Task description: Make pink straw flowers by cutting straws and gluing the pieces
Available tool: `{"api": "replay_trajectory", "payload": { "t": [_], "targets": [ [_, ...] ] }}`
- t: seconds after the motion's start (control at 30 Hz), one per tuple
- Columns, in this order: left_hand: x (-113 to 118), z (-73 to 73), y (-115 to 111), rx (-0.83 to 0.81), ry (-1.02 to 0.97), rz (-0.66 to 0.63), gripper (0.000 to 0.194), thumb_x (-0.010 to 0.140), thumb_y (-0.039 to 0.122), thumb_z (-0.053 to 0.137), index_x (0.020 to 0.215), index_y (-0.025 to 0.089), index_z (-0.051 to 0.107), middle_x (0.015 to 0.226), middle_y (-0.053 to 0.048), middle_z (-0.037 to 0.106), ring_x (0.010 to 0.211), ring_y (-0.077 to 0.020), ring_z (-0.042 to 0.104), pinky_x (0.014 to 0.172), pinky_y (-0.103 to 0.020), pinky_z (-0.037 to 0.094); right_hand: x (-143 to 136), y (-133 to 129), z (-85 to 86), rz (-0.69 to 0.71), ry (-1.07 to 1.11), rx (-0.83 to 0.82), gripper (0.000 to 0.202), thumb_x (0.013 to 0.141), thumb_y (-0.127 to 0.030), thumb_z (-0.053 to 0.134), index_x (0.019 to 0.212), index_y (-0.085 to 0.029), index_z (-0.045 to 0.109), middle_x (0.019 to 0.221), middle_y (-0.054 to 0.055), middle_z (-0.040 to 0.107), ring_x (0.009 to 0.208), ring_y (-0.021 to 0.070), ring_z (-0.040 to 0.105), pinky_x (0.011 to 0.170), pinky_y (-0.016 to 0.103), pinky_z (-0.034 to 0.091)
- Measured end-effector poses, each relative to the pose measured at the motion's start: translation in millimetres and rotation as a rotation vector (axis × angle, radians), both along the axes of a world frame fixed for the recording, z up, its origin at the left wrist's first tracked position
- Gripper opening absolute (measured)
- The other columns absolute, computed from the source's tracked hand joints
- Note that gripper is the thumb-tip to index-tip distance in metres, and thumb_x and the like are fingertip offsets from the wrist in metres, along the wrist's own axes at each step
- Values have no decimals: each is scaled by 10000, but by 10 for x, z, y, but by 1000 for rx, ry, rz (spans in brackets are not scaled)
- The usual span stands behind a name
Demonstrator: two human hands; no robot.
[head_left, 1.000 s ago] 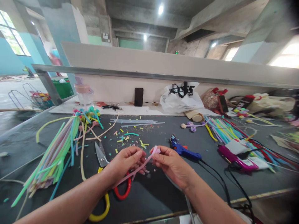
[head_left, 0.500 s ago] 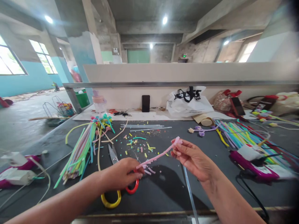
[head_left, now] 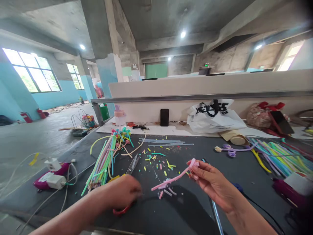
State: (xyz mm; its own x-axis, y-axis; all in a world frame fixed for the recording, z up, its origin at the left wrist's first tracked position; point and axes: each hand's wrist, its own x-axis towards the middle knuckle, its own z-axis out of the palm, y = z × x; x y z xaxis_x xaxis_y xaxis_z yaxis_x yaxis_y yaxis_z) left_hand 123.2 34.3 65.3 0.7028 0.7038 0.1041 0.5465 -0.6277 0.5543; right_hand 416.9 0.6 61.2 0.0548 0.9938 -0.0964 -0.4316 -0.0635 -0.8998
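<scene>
My right hand (head_left: pixel 215 184) pinches the folded head of a pink, pipe-cleaner-like stem (head_left: pixel 174 179) between thumb and fingers. The stem's free end points left and down above the table. My left hand (head_left: pixel 128 191) is smeared by motion, so its fingers do not show clearly. It is over the scissors (head_left: pixel 132 165), whose blades point away, and it covers part of the yellow and red handles. A clear rod (head_left: pixel 217 217) runs below my right hand; I cannot tell whether that hand touches it. Small pink and lilac offcuts (head_left: pixel 167 192) lie beneath the stem.
A bundle of coloured stems (head_left: pixel 104 163) lies left, with another bundle (head_left: pixel 281 156) right. Purple devices with white blocks (head_left: pixel 52 179) sit at both sides. Behind are clear sticks (head_left: pixel 161 141), a phone (head_left: pixel 164 117) and a white bag (head_left: pixel 215 116). Cords cross the table.
My left hand has let go of the stem's lower end and moved left over the scissors. My right hand keeps hold of the stem's head. The whole view has turned left.
</scene>
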Motion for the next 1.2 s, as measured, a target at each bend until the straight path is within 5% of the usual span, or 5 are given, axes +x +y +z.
{"api": "replay_trajectory", "payload": {
  "t": [0.17,0.4,0.6,0.93,1.2],
  "targets": [
    [638,253,138,-19,-290,217,236,795,271,442,878,180,643,810,-17,650,717,-140,563,649,-226,402,-7,53,-103,3,-54,32,246,576,-254,800,791,-175,711,703,-2,591,579,80,455,608,237,410],
    [1408,-7,91,-291,-519,126,187,783,259,475,917,167,567,814,-34,618,735,-139,551,649,-243,418,44,80,-193,-18,-141,140,236,617,-310,767,791,-172,689,663,-13,564,602,96,432,571,222,328],
    [1492,-196,118,-584,-739,43,159,749,222,525,893,188,467,773,-9,596,676,-121,554,576,-227,427,-29,76,-168,9,-138,151,177,634,-274,754,750,-168,672,642,-23,554,581,93,413,558,223,306],
    [1422,-286,231,-646,-794,204,100,761,241,524,710,169,478,605,44,550,439,-46,434,446,-179,320,-50,73,-191,-23,-140,18,381,633,-248,751,990,-180,634,707,-19,558,625,94,454,611,218,341],
    [1359,-333,205,-1027,-911,46,218,751,344,596,724,149,501,600,19,589,377,-25,436,364,-153,241,-76,9,-72,-66,-259,31,383,650,-287,739,1011,-208,640,784,-3,567,718,124,492,690,244,379]
  ]
}}
